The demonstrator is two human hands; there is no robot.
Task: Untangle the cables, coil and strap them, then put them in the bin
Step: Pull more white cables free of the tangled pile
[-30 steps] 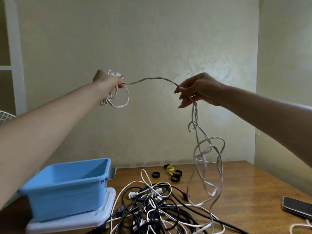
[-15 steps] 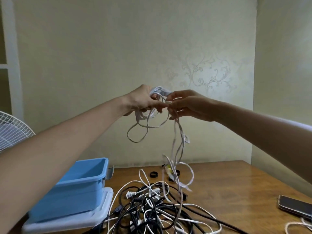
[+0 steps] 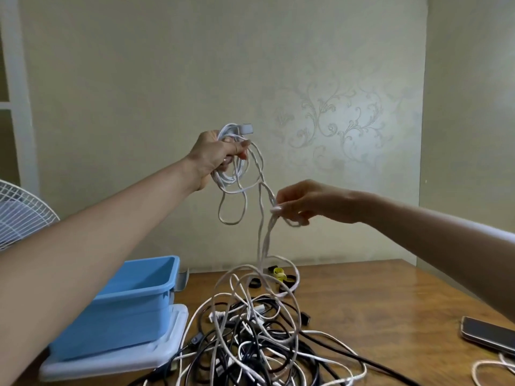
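My left hand (image 3: 214, 157) is raised above the table and shut on several hanging loops of a white cable (image 3: 237, 188), its plug end sticking out above the fist. My right hand (image 3: 301, 203), lower and to the right, pinches the same cable where it drops toward the table. Below lies a tangled pile of black and white cables (image 3: 250, 338). The blue bin (image 3: 125, 302) stands at the left on a white lid (image 3: 111, 360). Black and yellow straps (image 3: 278, 278) lie behind the pile.
A phone (image 3: 487, 337) lies at the right edge of the wooden table (image 3: 376, 302), with another white cable (image 3: 490, 371) beside it. A white fan grille (image 3: 19, 210) stands at the far left. The wall is close behind the table.
The hands met and then parted. My left hand now holds more loops, higher up. My right hand has slid down and right along the cable, whose slack has settled onto the pile.
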